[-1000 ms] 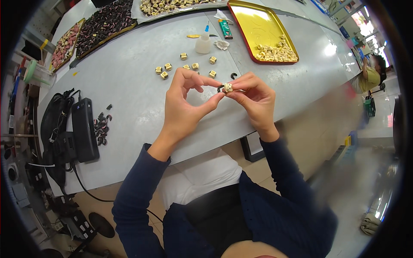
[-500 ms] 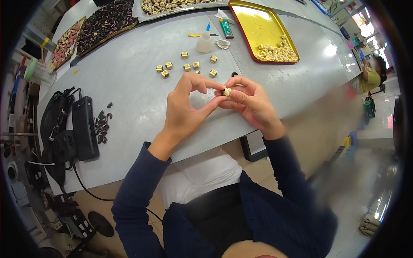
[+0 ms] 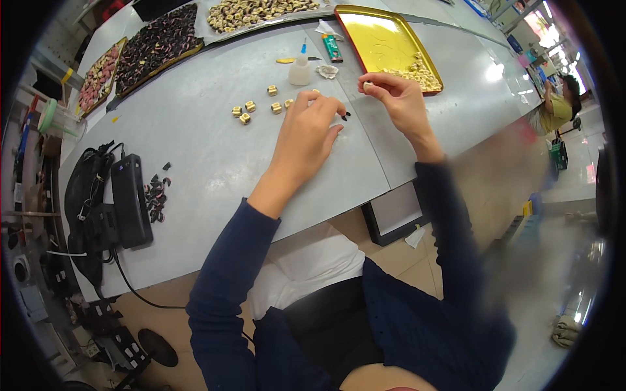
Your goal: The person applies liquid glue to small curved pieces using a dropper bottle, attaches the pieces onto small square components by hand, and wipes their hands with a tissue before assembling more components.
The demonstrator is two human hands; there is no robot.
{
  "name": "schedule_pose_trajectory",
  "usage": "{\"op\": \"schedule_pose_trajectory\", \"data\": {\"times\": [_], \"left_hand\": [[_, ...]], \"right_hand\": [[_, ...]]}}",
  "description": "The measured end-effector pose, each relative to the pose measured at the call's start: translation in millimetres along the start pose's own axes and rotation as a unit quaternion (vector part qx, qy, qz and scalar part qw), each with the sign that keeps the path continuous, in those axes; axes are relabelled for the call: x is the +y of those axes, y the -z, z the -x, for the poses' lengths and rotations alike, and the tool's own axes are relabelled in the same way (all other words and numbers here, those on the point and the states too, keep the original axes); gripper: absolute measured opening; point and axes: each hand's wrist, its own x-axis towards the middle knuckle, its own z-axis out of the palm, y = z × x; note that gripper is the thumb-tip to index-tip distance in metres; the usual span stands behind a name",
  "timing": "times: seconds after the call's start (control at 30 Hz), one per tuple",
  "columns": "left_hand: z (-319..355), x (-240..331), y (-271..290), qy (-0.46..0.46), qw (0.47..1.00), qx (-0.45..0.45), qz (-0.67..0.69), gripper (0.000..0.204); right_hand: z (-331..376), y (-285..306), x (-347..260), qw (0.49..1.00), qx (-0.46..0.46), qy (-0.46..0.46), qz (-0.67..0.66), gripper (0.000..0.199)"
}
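My right hand point(image 3: 403, 107) is raised near the yellow tray, thumb and fingertips pinched on a small cream-coloured piece point(image 3: 368, 85). Most of that piece is hidden by the fingers. Over the grey table, my left hand point(image 3: 305, 133) has thumb and forefinger apart, with the forefinger at a small black curved piece point(image 3: 346, 116) on the tabletop. Whether the finger touches it I cannot tell. Several small cream-and-dark cube-like pieces point(image 3: 250, 105) lie beyond my left hand, which partly covers some of them. Many loose cream pieces point(image 3: 417, 73) fill the near end of the tray.
The red-rimmed yellow tray point(image 3: 375, 39) stands at the far right. Near it are a needle-tipped bottle point(image 3: 300, 70), a green packet point(image 3: 332, 49) and crumpled white paper point(image 3: 327, 72). A black power box point(image 3: 131, 199) and dark curved bits point(image 3: 155, 199) lie left; filled trays point(image 3: 156, 45) stand behind.
My hands, together before, have parted. The right moved up and right toward the tray, with the small cream piece in its fingers; the left let go and lowered toward the black piece.
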Motion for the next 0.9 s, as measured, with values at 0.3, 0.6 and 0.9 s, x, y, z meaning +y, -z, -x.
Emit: {"op": "schedule_pose_trajectory", "data": {"times": [0.3,0.6,0.9], "left_hand": [[-13.5,-4.0,-17.5,0.049,0.995,-0.067,-0.063,0.027],[-12.7,0.7,-16.9,0.023,0.999,-0.013,-0.044,0.028],[-10.7,1.9,-7.9,0.095,0.994,0.015,0.054,0.029]], "right_hand": [[-10.7,0.3,6.7,0.922,-0.050,0.204,0.326,0.020],[-37.1,78.3,20.3,0.910,0.029,0.127,0.393,0.018],[-53.9,58.7,19.7,0.869,-0.060,0.102,0.479,0.019]]}}
